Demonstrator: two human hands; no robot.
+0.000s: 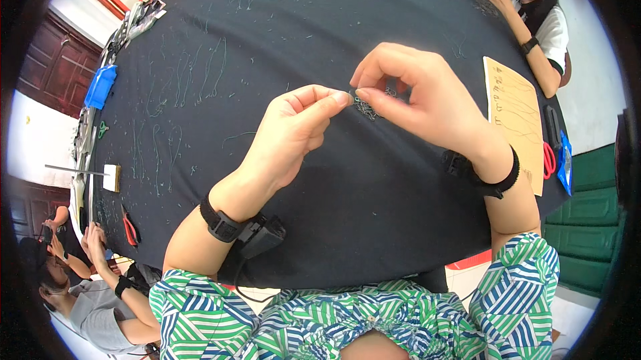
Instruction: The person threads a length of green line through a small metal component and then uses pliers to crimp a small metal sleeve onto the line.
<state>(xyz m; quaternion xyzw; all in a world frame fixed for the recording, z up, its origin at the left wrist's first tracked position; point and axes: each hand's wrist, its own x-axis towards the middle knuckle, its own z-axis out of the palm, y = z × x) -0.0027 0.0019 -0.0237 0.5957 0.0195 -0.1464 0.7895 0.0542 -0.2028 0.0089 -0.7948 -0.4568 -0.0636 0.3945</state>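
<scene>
My left hand (288,134) is closed in a pinch, thumb against forefinger. Whatever lies between those fingertips is too small to make out. Close by on the right, my right hand (427,96) curls its thumb and forefinger together, their tips almost meeting the left ones; any thread or small piece in them cannot be seen clearly. Partly behind the right thumb is a small heap of tiny dark metal pieces (366,109), perhaps hooks, lying on the black cloth (374,233). A thin green thread (239,136) trails on the cloth beside my left wrist.
Thin green threads (181,83) lie in rows at the left. A tan card (517,119) with lines and small shapes is at right, near red-handled scissors (549,159) and a blue packet (565,163). Red pliers (130,228) lie left. Other people sit at both sides.
</scene>
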